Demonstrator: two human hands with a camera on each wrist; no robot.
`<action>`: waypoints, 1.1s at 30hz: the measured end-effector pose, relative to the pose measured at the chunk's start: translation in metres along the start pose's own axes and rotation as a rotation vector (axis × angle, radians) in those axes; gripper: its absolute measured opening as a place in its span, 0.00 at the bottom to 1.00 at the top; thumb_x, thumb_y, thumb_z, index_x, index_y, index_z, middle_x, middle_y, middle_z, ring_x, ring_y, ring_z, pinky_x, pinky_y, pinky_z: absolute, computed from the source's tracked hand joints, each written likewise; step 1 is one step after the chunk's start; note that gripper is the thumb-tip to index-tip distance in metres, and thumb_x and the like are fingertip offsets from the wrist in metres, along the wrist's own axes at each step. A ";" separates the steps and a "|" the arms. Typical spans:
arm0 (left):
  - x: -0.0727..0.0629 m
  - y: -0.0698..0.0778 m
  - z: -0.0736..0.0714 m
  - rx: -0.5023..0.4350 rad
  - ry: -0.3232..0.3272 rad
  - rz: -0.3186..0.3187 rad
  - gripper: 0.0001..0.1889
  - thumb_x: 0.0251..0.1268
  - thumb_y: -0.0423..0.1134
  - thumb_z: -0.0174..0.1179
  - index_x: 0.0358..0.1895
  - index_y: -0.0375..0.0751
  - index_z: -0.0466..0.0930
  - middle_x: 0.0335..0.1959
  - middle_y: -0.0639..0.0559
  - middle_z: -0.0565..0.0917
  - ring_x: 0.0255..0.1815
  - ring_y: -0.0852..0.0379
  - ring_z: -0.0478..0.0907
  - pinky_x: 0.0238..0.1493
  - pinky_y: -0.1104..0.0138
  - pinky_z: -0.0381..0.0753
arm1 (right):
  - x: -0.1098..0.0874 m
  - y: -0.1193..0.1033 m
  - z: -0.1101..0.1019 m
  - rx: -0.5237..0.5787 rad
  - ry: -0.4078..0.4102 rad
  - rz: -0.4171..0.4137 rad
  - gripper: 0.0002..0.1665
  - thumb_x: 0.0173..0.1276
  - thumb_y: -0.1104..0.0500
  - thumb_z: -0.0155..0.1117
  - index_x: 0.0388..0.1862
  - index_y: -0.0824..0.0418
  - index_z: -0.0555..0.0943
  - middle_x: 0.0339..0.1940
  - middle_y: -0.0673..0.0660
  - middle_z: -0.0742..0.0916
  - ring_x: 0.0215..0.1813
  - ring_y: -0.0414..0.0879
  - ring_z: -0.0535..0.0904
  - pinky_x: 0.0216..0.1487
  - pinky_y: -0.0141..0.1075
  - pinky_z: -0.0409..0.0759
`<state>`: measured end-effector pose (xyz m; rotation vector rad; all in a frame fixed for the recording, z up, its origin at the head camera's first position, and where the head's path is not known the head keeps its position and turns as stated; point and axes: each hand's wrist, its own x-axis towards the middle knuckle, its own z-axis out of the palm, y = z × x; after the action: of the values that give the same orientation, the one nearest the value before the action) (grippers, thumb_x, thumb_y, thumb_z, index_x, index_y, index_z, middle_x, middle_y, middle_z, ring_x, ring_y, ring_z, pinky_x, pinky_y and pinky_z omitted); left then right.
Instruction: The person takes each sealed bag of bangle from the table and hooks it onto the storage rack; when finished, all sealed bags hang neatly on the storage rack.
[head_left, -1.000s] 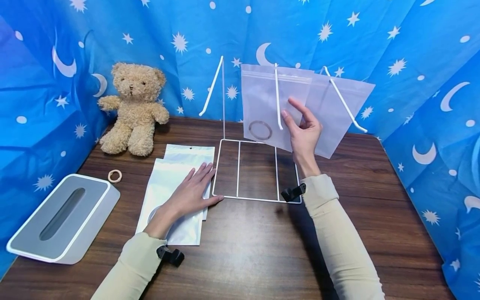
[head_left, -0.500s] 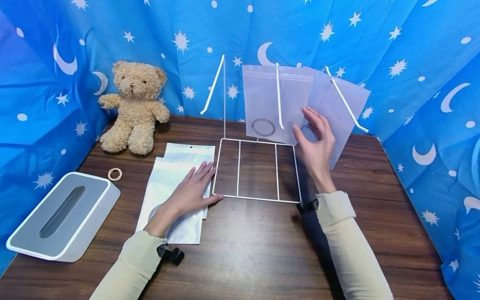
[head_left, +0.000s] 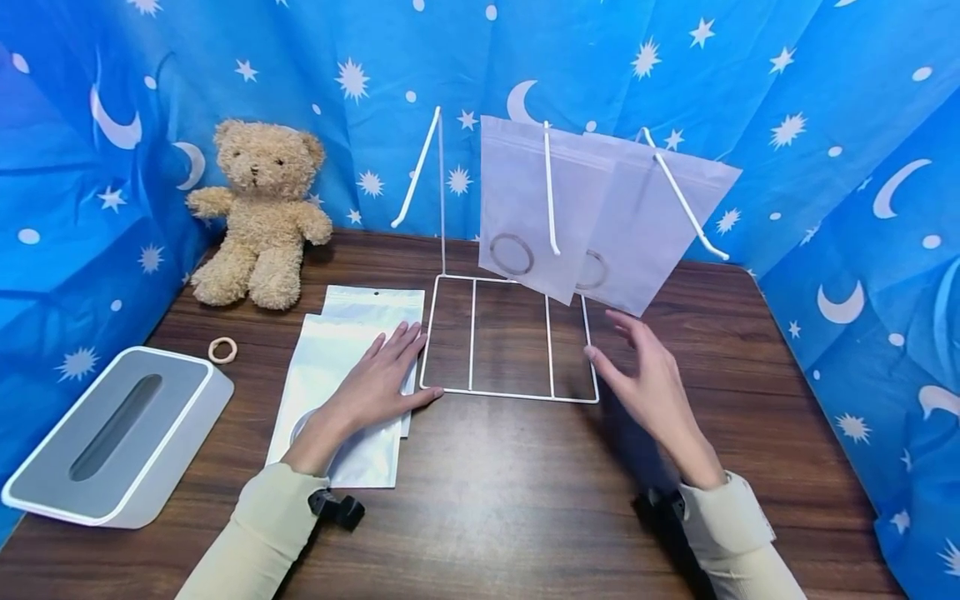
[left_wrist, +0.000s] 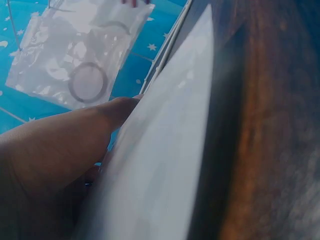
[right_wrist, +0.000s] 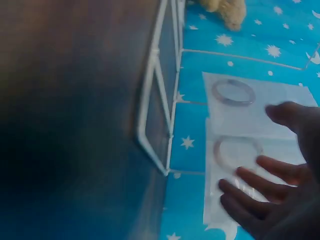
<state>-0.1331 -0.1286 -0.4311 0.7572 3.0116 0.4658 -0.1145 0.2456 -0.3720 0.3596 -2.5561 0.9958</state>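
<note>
My left hand (head_left: 367,379) lies with straight fingers across two overlapping white zip pouches, the front pouch (head_left: 322,350) and the back pouch (head_left: 390,302). Its thumb reaches the front left corner of a white wire display rack (head_left: 517,395). Two translucent zip bags hang from the rack: one bag (head_left: 555,200) on the middle hook, another bag (head_left: 660,217) on the right hook. A ring shape shows through the lower part of each. Below and right of them, my right hand (head_left: 652,383) is in the air with loosely spread fingers, holding nothing. The left hand partly hides the pouches.
The rack's left hook (head_left: 416,171) carries no bag. At the back left sits a teddy bear (head_left: 258,212). A wooden ring (head_left: 222,350) lies beside a grey and white tissue box (head_left: 116,433). A blue star-patterned curtain (head_left: 360,158) surrounds the wooden table.
My right hand has come away from the hanging bags, moving down and to the right. The two bags have swung on their hooks. My left hand has kept its place.
</note>
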 end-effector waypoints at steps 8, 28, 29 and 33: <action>-0.002 0.000 -0.001 -0.011 0.015 0.010 0.48 0.64 0.68 0.54 0.75 0.33 0.56 0.77 0.41 0.53 0.78 0.44 0.45 0.74 0.49 0.45 | -0.021 0.026 0.005 -0.141 -0.300 0.107 0.56 0.61 0.36 0.68 0.77 0.63 0.56 0.73 0.68 0.66 0.72 0.65 0.58 0.66 0.64 0.57; 0.000 0.000 0.000 -0.010 0.014 0.015 0.49 0.63 0.69 0.53 0.76 0.35 0.56 0.78 0.42 0.53 0.78 0.45 0.44 0.74 0.49 0.45 | -0.033 0.061 0.023 -0.128 -0.333 0.041 0.60 0.58 0.33 0.69 0.80 0.54 0.52 0.79 0.58 0.57 0.78 0.57 0.49 0.70 0.62 0.49; 0.000 0.000 0.000 -0.013 0.015 0.015 0.48 0.64 0.69 0.54 0.76 0.35 0.56 0.78 0.42 0.53 0.78 0.46 0.44 0.75 0.50 0.45 | -0.034 0.062 0.024 -0.138 -0.329 0.032 0.60 0.58 0.33 0.69 0.80 0.55 0.53 0.79 0.58 0.58 0.78 0.57 0.49 0.70 0.61 0.49; 0.000 0.001 0.000 -0.027 0.018 0.011 0.48 0.63 0.68 0.55 0.76 0.35 0.56 0.78 0.42 0.53 0.78 0.45 0.44 0.74 0.49 0.45 | -0.033 0.064 0.027 -0.160 -0.300 -0.015 0.60 0.56 0.32 0.70 0.79 0.58 0.57 0.78 0.58 0.61 0.78 0.56 0.51 0.71 0.59 0.51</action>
<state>-0.1324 -0.1282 -0.4314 0.7731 3.0130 0.5154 -0.1145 0.2762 -0.4422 0.5156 -2.8725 0.7741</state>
